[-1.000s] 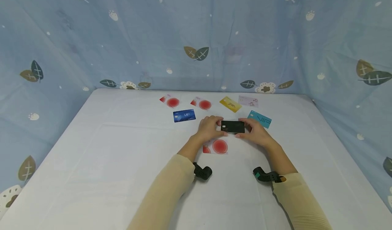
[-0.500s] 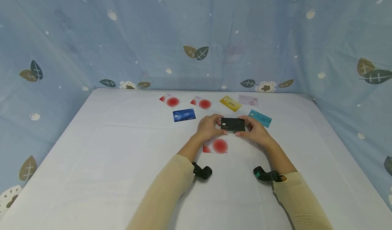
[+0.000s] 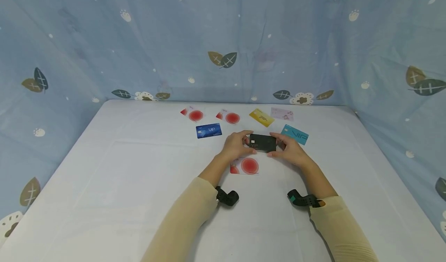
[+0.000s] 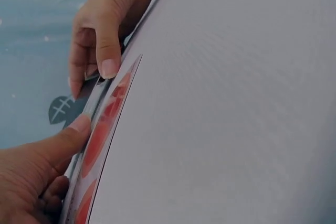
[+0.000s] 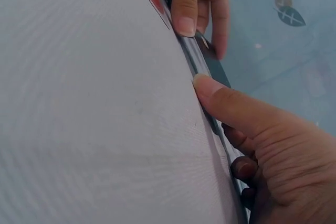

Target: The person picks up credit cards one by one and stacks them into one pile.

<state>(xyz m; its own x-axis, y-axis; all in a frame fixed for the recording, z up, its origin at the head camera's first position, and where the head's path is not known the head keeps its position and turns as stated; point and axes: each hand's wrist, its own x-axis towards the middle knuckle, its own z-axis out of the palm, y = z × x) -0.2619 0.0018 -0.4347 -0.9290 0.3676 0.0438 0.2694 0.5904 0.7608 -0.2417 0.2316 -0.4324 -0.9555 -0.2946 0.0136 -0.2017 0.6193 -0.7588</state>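
Observation:
In the head view, a black VIP card (image 3: pixel 263 142) with a small chip mark is held between both hands over the white table. My left hand (image 3: pixel 235 145) pinches its left end, thumb at the near edge and fingers at the far edge. At the other end, my right hand (image 3: pixel 290 149) pinches it in the same way. A red-and-white card (image 3: pixel 249 166) lies just in front of the left hand. Beyond the right hand is a teal VIP card (image 3: pixel 295 134). Both wrist views show the black card (image 5: pixel 212 59) nearly edge-on, partly hidden by fingers.
A blue VIP card (image 3: pixel 208 130) lies left of the hands. Farther back are two more red-and-white cards (image 3: pixel 232 118), a yellow card (image 3: pixel 261 117) and a pale pink card (image 3: pixel 282 114). A blue patterned curtain (image 3: pixel 174 41) borders the table's back and sides.
The black card's face has tilted more toward the head camera since one second ago. Over the last half second, card and left hand have shifted slightly left. Both hands keep their pinch.

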